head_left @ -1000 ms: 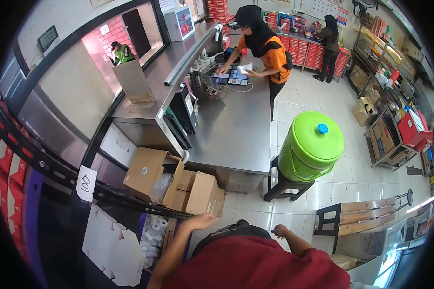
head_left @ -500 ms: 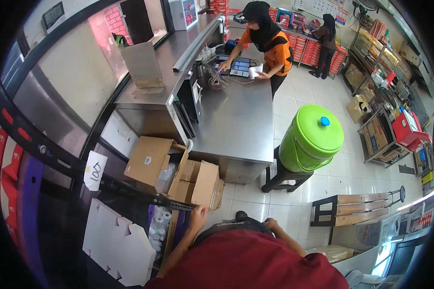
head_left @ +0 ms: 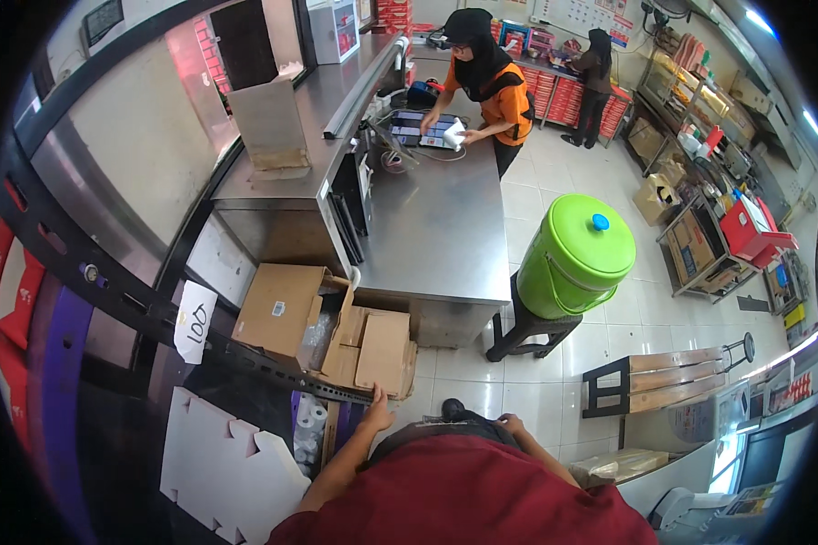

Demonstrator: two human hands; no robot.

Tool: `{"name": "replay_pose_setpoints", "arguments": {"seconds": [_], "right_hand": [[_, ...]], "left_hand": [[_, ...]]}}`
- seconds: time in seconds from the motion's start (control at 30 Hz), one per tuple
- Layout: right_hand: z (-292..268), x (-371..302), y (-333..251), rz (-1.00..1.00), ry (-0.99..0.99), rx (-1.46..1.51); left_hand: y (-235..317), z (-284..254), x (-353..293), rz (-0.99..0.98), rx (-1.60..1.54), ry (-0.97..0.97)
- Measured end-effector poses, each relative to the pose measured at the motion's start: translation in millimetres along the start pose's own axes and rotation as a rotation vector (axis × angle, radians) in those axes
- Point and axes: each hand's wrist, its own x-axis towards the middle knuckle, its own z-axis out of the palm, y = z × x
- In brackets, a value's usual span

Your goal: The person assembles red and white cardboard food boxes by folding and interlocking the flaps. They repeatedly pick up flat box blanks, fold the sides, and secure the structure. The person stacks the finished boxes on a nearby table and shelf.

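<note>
My left hand [head_left: 378, 414] reaches forward with its fingers stretched out, fingertips at the near edge of a brown cardboard box flap [head_left: 384, 350]. Whether they press on the flap or only meet it in the picture, I cannot tell. Behind that flap stands a larger open carton [head_left: 280, 307] with clear plastic inside. Close to my waist, my right hand [head_left: 513, 426] has its fingers curled in. Anything inside that hand is hidden. Below my left forearm, several white rolls [head_left: 309, 427] sit in a purple-edged box, beside a white notched cardboard sheet [head_left: 227, 459].
A black perforated rack rail [head_left: 254, 365] runs close to my left. Ahead stands a steel counter [head_left: 436, 236], where a person in orange [head_left: 491, 82] handles a tablet. A green lidded bucket [head_left: 577, 259] rests on a black stool; a wooden bench [head_left: 668, 381] is right.
My left hand has gone from curled to stretched fingers at the flap, which now looks flatter. My right hand stays by my waist. The view has shifted slightly.
</note>
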Motion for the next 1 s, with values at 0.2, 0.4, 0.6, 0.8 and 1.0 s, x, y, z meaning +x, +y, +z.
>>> {"name": "replay_pose_setpoints", "arguments": {"seconds": [0.2, 0.4, 0.6, 0.8, 1.0], "right_hand": [[17.1, 15.0, 64.1, 0.148, 0.015, 0.018], [2.1, 22.3, 29.5, 0.041, 0.007, -0.074], [-14.7, 26.3, -2.4, -0.048, -0.036, -0.143], [-17.5, 15.6, -15.7, 0.024, -0.038, -0.102], [-11.1, 22.7, -6.3, 0.000, -0.010, -0.095]], "left_hand": [[-4.2, 4.3, 23.0, 0.013, -0.130, 0.001], [-23.8, 9.3, 12.9, 0.154, -0.211, 0.108], [-29.8, 11.0, 16.9, 0.105, -0.259, 0.099], [-31.2, 10.0, 13.0, 0.080, -0.279, 0.112], [-32.2, 10.6, 10.2, 0.066, -0.277, 0.123]]}}
